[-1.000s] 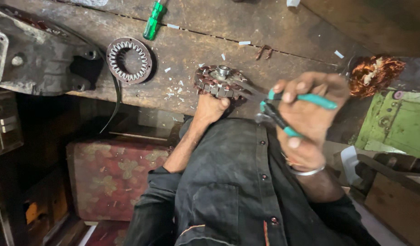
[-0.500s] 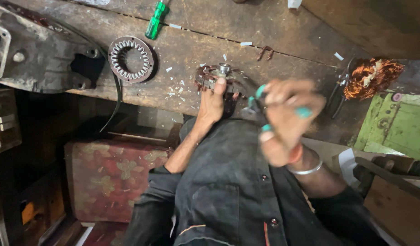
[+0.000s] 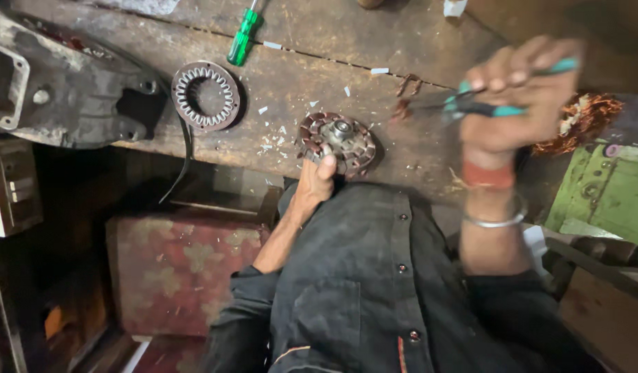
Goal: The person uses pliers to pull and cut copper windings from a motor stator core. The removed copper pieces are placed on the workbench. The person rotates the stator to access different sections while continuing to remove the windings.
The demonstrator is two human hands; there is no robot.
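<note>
My left hand (image 3: 317, 174) grips the near edge of a round wound stator (image 3: 337, 141) that lies on the worn wooden bench (image 3: 312, 55). My right hand (image 3: 512, 103) is raised above the bench to the right and is blurred by motion. It is closed around pliers with teal handles (image 3: 495, 97), jaws pointing left toward the stator. A metal bangle and a red thread sit on that wrist.
An empty ring-shaped stator core (image 3: 207, 94) and a green-handled screwdriver (image 3: 244, 36) lie farther left. A grey cast metal housing (image 3: 63, 90) fills the bench's left end. Tangled copper wire (image 3: 582, 121) and a green metal box (image 3: 606, 190) are at right. White scraps litter the wood.
My right hand with the pliers has swung up and to the right, away from the stator. The left hand stays on the stator.
</note>
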